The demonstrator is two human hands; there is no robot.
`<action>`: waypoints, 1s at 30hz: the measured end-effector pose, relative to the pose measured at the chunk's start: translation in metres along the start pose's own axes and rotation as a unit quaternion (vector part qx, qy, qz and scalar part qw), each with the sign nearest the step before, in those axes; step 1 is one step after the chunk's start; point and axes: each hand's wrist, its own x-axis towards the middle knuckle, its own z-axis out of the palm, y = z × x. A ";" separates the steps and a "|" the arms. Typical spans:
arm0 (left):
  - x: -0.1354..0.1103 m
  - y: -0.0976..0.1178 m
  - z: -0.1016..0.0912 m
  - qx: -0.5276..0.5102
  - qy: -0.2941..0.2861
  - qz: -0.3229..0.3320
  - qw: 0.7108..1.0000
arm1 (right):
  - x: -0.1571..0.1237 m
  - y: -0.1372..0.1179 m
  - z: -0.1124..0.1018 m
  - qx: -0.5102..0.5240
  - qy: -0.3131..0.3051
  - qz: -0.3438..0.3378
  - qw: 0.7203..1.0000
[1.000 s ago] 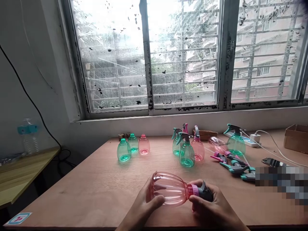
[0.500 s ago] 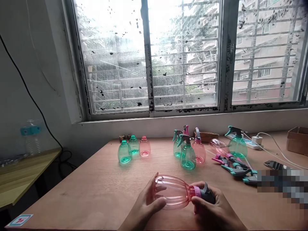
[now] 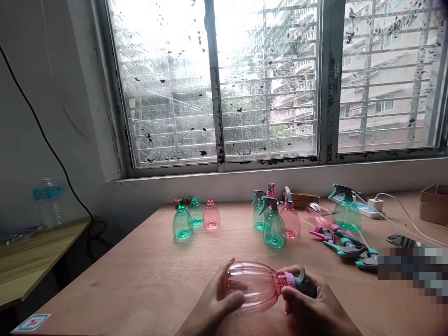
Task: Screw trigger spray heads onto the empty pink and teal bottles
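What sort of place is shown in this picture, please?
Probably a simple indoor workroom: there is a wooden table, a large window behind it, and several spray bottles on the table, some without tops.

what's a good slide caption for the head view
Pink bottle held sideways over a table, left hand at its base, right hand around its spray head.

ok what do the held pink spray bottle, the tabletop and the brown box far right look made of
Pink spray bottle: probably glossy plastic, tinted and see-through, with bright streaks along its ribs.
Tabletop: wood or veneer, low sheen, going by faint grain.
Brown box: likely matte cardboard, from its dull walls; thin wood possible.
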 end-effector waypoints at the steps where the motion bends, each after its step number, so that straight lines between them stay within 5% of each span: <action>1: 0.001 -0.001 0.001 -0.001 0.006 0.000 1.000 | 0.000 0.000 -0.001 0.001 -0.002 -0.004 1.000; 7: 0.007 -0.002 0.007 -0.060 0.080 0.040 0.994 | -0.002 -0.005 -0.005 -0.032 -0.020 0.011 0.999; 15: -0.004 0.025 0.020 -0.016 -0.008 0.033 0.999 | -0.008 -0.022 -0.004 -0.025 -0.007 0.020 0.999; 30: -0.007 0.029 0.025 -0.011 -0.027 0.039 0.999 | -0.008 -0.019 -0.010 -0.012 -0.007 0.001 1.000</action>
